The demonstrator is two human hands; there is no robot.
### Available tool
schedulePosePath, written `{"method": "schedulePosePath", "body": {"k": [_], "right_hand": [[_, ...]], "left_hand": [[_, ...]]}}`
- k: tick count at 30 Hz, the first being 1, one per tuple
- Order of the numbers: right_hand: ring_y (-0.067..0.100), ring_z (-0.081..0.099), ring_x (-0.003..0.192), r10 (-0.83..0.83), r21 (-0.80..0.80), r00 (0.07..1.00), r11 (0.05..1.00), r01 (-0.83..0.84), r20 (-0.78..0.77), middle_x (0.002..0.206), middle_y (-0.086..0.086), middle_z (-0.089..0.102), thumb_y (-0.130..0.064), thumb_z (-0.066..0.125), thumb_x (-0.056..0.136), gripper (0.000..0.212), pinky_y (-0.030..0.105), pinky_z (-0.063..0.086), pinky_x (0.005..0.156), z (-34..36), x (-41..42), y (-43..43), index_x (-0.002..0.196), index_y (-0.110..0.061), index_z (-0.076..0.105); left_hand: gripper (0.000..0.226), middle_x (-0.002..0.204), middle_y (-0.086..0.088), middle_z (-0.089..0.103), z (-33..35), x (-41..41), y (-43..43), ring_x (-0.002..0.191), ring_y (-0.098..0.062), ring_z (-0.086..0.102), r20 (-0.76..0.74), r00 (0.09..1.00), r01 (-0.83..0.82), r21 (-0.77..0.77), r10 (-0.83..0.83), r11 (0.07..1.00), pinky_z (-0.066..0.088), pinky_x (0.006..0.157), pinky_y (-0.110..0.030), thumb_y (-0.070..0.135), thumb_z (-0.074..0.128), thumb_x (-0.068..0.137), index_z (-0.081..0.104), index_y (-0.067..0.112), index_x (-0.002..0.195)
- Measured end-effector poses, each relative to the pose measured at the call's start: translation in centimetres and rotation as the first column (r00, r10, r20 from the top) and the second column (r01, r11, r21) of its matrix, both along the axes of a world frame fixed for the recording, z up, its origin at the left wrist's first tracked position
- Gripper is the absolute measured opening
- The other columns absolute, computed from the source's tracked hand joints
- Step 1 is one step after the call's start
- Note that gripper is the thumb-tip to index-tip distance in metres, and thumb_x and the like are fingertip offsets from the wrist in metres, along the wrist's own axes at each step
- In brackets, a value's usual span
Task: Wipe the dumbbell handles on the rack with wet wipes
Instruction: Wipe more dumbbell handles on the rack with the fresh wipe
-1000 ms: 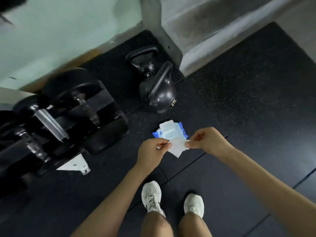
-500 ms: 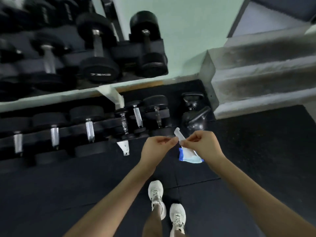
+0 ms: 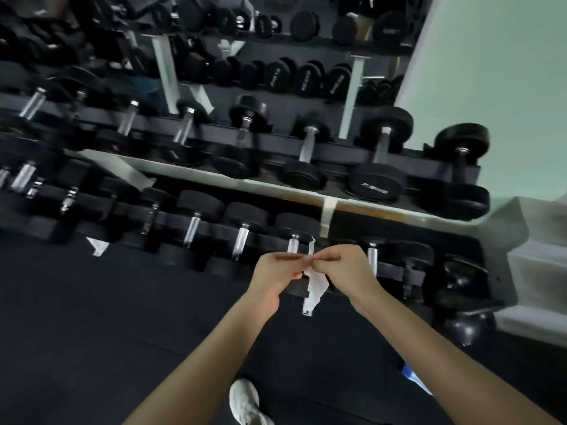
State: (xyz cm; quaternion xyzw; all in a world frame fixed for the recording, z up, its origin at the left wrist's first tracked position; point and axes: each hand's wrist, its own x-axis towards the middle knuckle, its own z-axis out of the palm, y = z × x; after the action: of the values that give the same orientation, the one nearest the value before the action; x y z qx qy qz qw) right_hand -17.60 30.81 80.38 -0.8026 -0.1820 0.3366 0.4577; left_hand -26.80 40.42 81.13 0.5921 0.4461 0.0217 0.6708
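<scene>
Wipe point(image 3: 314, 286) pinched between left hand point(image 3: 273, 271), right hand point(image 3: 346, 268)

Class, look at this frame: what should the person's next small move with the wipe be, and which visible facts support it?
Probably draw the hands apart to spread the wet wipe open. The left hand and right hand pinch its top close together, so it hangs as a narrow bunched strip in front of the nearest dumbbell handle.
</scene>
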Motion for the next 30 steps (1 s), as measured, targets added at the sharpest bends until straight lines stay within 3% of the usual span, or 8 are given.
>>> {"method": "schedulePosePath", "body": {"k": [4, 7, 12, 18, 20, 25, 27, 30], "right_hand": [[0.003, 0.059, 0.072, 0.053, 0.047, 0.997, 0.998, -0.051, -0.049, 0.074, -0.006, 0.068, -0.007, 0.07, 0.079, 0.009, 0.018, 0.044, 0.063, 1.3, -3.6, 10.7, 0.079, -0.014, 0.075], [0.005, 0.058, 0.07, 0.074, 0.035, 0.997, 0.997, -0.075, 0.027, 0.072, -0.01, 0.066, -0.007, 0.069, 0.078, 0.012, 0.021, 0.043, 0.062, 1.5, -5.9, 18.5, 0.073, -0.017, 0.074], [0.024, 0.064, 0.079, 0.135, -0.044, 0.98, 0.991, -0.13, 0.144, 0.078, 0.005, 0.07, -0.014, 0.065, 0.08, 0.012, 0.045, 0.052, 0.08, 0.7, -7.7, 29.4, 0.071, -0.008, 0.071], [0.013, 0.067, 0.082, 0.399, -0.12, 0.889, 0.917, -0.381, 0.226, 0.078, -0.008, 0.072, -0.026, 0.069, 0.08, 0.011, 0.037, 0.053, 0.081, 0.2, -10.4, 42.5, 0.07, -0.031, 0.068], [0.01, 0.066, 0.077, 0.471, -0.1, 0.858, 0.882, -0.461, 0.205, 0.075, -0.007, 0.071, -0.026, 0.07, 0.079, 0.008, 0.033, 0.052, 0.077, 0.1, -11.3, 47.1, 0.072, -0.03, 0.07], [-0.001, 0.056, 0.06, 0.612, 0.03, 0.782, 0.785, -0.619, 0.115, 0.069, -0.002, 0.069, -0.018, 0.073, 0.08, 0.006, 0.008, 0.042, 0.059, -0.6, -12.9, 59.5, 0.078, -0.013, 0.073], [-0.001, 0.052, 0.06, 0.65, 0.074, 0.758, 0.755, -0.652, 0.051, 0.067, -0.003, 0.064, -0.021, 0.071, 0.083, 0.013, 0.01, 0.04, 0.06, -1.1, -13.7, 64.5, 0.077, -0.01, 0.072], [0.002, 0.052, 0.076, 0.693, 0.146, 0.716, 0.719, -0.679, -0.082, 0.074, -0.008, 0.061, -0.043, 0.067, 0.08, 0.038, 0.021, 0.041, 0.079, -1.6, -15.6, 71.7, 0.082, -0.005, 0.069]], "left_hand": [[0.008, 0.087, 0.001, 0.073, 0.5, -5.0, 10.5, 0.084, -0.009, 0.065, 0.022, 0.999, -0.042, 0.074, 0.04, 0.996, 0.045, 0.067, -0.013, 0.014, 0.068, 0.083, 0.074, 0.014, 0.088], [0.007, 0.082, 0.003, 0.071, 0.6, -8.5, 18.2, 0.074, -0.008, 0.063, -0.004, 0.995, -0.093, 0.221, 0.096, 0.971, 0.044, 0.061, -0.015, 0.017, 0.065, 0.085, 0.072, 0.017, 0.085], [0.01, 0.078, 0.003, 0.064, 0.4, -14.9, 29.9, 0.068, -0.009, 0.056, 0.016, 0.968, -0.242, 0.313, 0.25, 0.918, 0.042, 0.057, -0.017, 0.014, 0.058, 0.09, 0.066, 0.015, 0.083], [0.01, 0.083, 0.001, 0.058, -0.7, -20.7, 42.8, 0.075, -0.012, 0.054, 0.018, 0.937, -0.334, 0.333, 0.348, 0.882, 0.045, 0.063, -0.021, 0.015, 0.052, 0.093, 0.06, 0.011, 0.09], [0.011, 0.081, 0.002, 0.058, -1.0, -22.1, 47.0, 0.077, -0.015, 0.054, 0.022, 0.92, -0.371, 0.363, 0.391, 0.855, 0.046, 0.069, -0.029, 0.015, 0.052, 0.092, 0.06, 0.014, 0.085], [0.011, 0.076, 0.002, 0.057, -0.6, -25.4, 58.2, 0.07, -0.012, 0.051, -0.025, 0.91, -0.353, 0.475, 0.413, 0.806, 0.043, 0.063, -0.023, 0.017, 0.049, 0.094, 0.059, 0.015, 0.089], [0.013, 0.077, 0.003, 0.059, -0.2, -26.9, 62.7, 0.07, -0.011, 0.051, -0.051, 0.906, -0.34, 0.507, 0.421, 0.792, 0.041, 0.06, -0.021, 0.019, 0.048, 0.094, 0.058, 0.019, 0.086], [0.013, 0.081, 0.0, 0.061, 0.2, -29.4, 69.1, 0.07, -0.012, 0.052, -0.073, 0.888, -0.352, 0.528, 0.454, 0.773, 0.039, 0.06, -0.021, 0.02, 0.047, 0.095, 0.056, 0.022, 0.085]]}}
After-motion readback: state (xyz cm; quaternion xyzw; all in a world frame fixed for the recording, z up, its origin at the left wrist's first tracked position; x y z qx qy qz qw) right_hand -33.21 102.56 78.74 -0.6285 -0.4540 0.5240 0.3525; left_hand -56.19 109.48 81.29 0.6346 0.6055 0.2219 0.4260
